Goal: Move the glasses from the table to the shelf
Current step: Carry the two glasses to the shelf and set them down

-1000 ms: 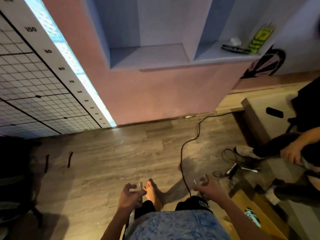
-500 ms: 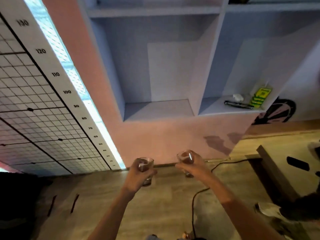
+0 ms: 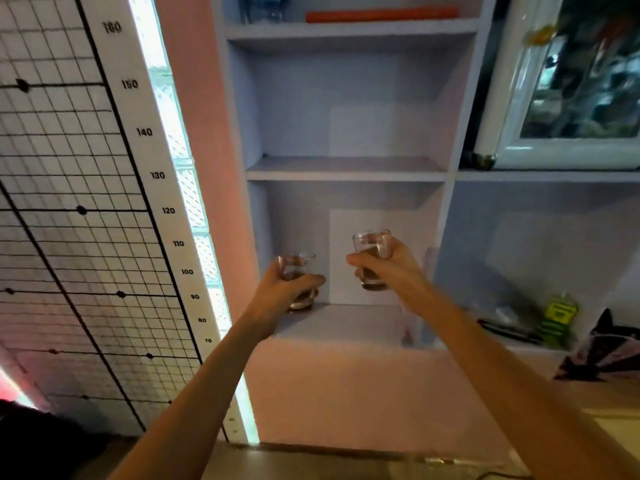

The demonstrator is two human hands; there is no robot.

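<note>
Clasping glasses: left hand [image 3: 284, 289], right hand [image 3: 391, 268].

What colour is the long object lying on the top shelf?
Orange: the long object shows best in the head view, on the top shelf.

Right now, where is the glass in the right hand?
In the head view, the glass is held by the right hand, right of centre, raised above the bottom shelf.

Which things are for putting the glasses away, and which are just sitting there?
For the job:
left hand with a glass
right hand with another glass
shelf

Just sitting there:
green card
orange tube
measuring chart
</note>
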